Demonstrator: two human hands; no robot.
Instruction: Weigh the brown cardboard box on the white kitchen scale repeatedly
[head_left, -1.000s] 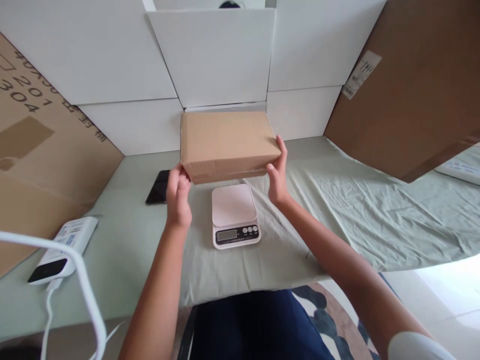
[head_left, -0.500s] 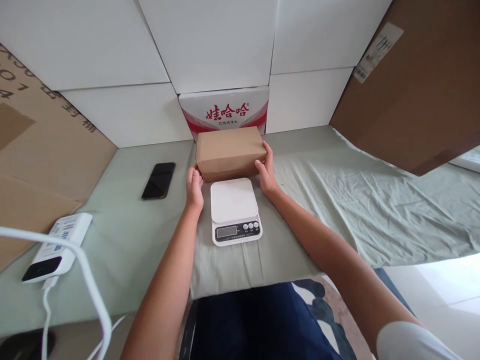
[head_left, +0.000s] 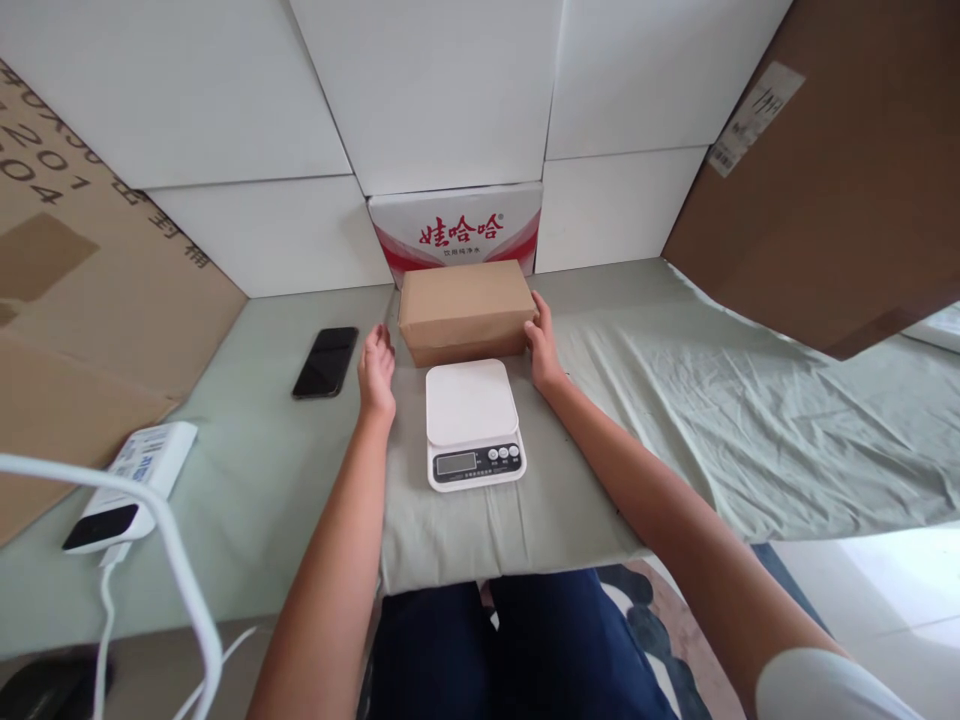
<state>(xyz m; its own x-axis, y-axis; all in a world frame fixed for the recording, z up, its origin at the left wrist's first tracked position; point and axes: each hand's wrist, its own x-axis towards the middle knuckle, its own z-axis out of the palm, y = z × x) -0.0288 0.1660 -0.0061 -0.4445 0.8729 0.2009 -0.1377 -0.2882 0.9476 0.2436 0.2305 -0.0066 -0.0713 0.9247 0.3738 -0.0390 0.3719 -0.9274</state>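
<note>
A closed brown cardboard box (head_left: 466,305) rests on the cloth-covered table, just behind a white kitchen scale (head_left: 472,420). My left hand (head_left: 376,372) is open to the left of the box, a small gap between its fingers and the cardboard. At the box's right end, my right hand (head_left: 545,345) has its fingers stretched along the side and its thumb by the front corner, seemingly touching it lightly. The scale's platform bears nothing, and its display looks blank.
A black phone (head_left: 325,362) lies left of my left hand. Farther left is a white device (head_left: 135,490) with a cable (head_left: 176,545). A red-and-white carton (head_left: 459,225) stands behind the box. Large cardboard panels (head_left: 810,190) flank both sides.
My left hand has come off the box and moved left. The right hand has loosened but stays at the box's right end. The view has shifted slightly.
</note>
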